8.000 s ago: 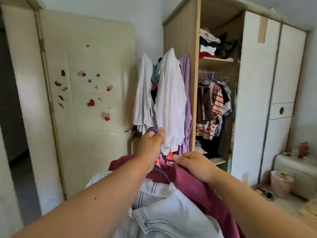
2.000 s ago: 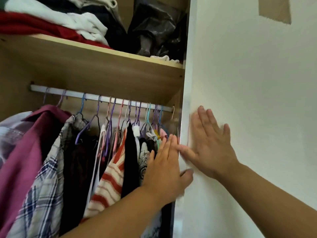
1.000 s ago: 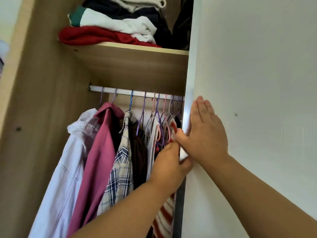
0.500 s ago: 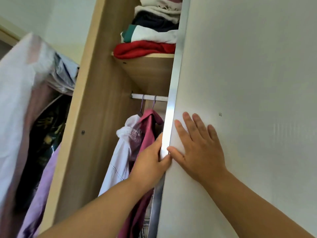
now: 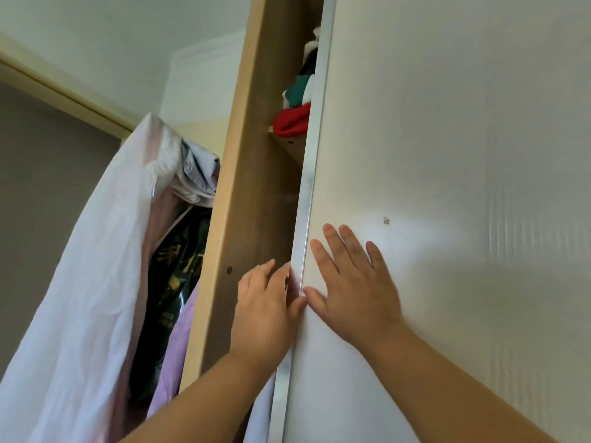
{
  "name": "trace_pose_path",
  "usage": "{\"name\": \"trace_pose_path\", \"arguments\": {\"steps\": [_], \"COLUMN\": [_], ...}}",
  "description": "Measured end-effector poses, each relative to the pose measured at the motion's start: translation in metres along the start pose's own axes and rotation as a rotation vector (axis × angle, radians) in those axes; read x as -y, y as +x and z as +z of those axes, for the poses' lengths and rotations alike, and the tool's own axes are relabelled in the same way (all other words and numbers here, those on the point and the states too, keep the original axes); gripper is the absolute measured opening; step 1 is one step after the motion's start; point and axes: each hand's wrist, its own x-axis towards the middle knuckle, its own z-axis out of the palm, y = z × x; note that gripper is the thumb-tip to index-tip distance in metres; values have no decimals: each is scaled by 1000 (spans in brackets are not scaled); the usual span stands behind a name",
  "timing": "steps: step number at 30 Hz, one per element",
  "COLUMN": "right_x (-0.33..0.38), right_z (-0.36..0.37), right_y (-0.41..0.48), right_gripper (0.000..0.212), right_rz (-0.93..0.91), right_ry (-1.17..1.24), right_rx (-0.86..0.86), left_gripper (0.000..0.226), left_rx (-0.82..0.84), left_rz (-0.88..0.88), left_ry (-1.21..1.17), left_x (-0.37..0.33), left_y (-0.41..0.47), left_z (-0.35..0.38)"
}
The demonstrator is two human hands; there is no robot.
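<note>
A white sliding wardrobe door (image 5: pixel 447 155) with a silver edge strip (image 5: pixel 308 199) fills the right side. My right hand (image 5: pixel 355 289) presses flat on the door's face, fingers straight and spread. My left hand (image 5: pixel 265 308) is at the door's edge, its fingers extended beside the strip and its thumb touching the front of the edge. Only a narrow gap remains between the door and the wooden side panel (image 5: pixel 243 199) of the wardrobe. Folded clothes (image 5: pixel 294 119), red, green and white, show on the shelf through the gap.
Outside the wardrobe, at left, hang a white shirt (image 5: pixel 96 282), a dark printed bag (image 5: pixel 179 276) and a lilac garment (image 5: pixel 179 346) against the side panel. A bit of pale cloth (image 5: pixel 260 410) shows in the gap below my left wrist. Behind is a dim doorway.
The door has slid left, narrowing the opening to a slim gap. The hanging clothes inside are now hidden. Both hands moved left with the door.
</note>
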Motion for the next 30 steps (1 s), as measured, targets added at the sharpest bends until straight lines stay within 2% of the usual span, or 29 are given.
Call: {"name": "trace_pose_path", "arguments": {"steps": [2,4,8,11,17,30], "right_x": [8,16,30,39,56,92], "right_z": [2,6,11,15,21,23], "right_y": [5,10,19,25,36,52], "right_gripper": [73,74,75,76,76,66], "right_rz": [-12,-29,-45,-51,-54,-37], "right_ry": [13,28,47,55,39,98], "right_rx": [2,-4,1,6,2,-43], "left_gripper": [67,82,105,113,114,95], "left_rx": [-74,-92,-92,-83,-68,-49], "left_rz": [-11,-47,-176,-234,-292,-165], "left_ry": [105,157,152,127,52,-11], "left_x": [10,19,39,52,70,99], "left_y": [0,2,9,12,21,26], "left_z": [-3,-5,-9,-11,-9,-20]}}
